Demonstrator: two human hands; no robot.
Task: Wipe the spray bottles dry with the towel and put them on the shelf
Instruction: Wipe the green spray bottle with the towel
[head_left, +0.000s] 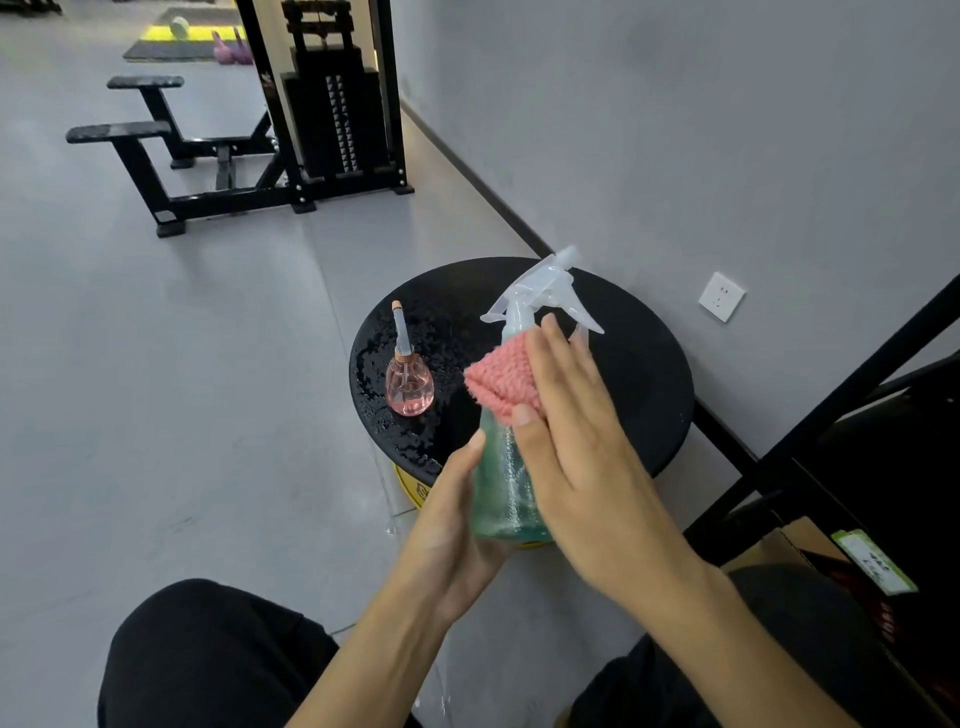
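While the left hand grips the lower part of the spray bottle, thumb lying up its side and the rest wrapped out of sight behind it, the right hand presses a folded pink towel against the bottle's shoulder, its fingers straight and close together. The bottle has a see-through green body beaded with drops and a clear plastic trigger head. It is held in the air over the near edge of a round black tabletop that is wet on its left side.

A small pink bottle with a long thin neck stands upright there, apart from the held one. A dark shelf rises at the right with a cardboard box low in it. A socket sits on the grey wall, and a weight machine stands far off. The right hand and towel hide the bottle's neck and right flank.

The bottle's long axis is near upright, its top leaning slightly right, and the nozzle points up and right toward the wall.
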